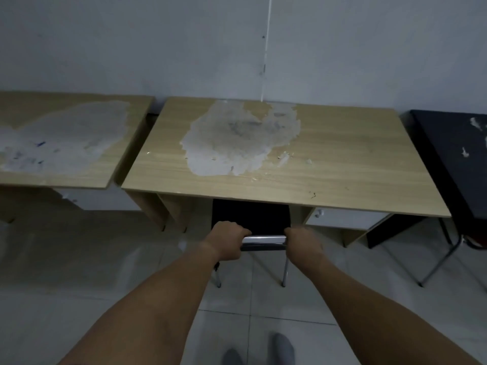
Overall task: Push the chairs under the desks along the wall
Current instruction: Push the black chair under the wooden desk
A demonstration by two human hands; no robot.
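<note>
A black chair (250, 214) stands at the middle desk, its dark seat partly tucked into the kneehole, while its chrome top rail (263, 239) and thin metal legs remain out on the near side, over pale floor tiles (105, 259). The rail runs left to right, parallel to the near edge of the wooden worktop (342, 167). Both hands are wrapped around that rail: the left hand (228, 239) closed on its left end, the right hand (303, 241) closed on its right end, a short stretch of bare chrome showing between them. Each grip sits at about the same depth, so neither hand is nearer the desk. The opening lies straight ahead, on the far side of the grip, so the push probably needs to go directly away from the person, square to the rail.

A drawer unit (342, 218) hangs just right of the chair, a side panel (155, 209) to its left. Another wooden desk (66, 138) stands further left, a black table (453, 154) to the right, all against a grey wall (184, 48).
</note>
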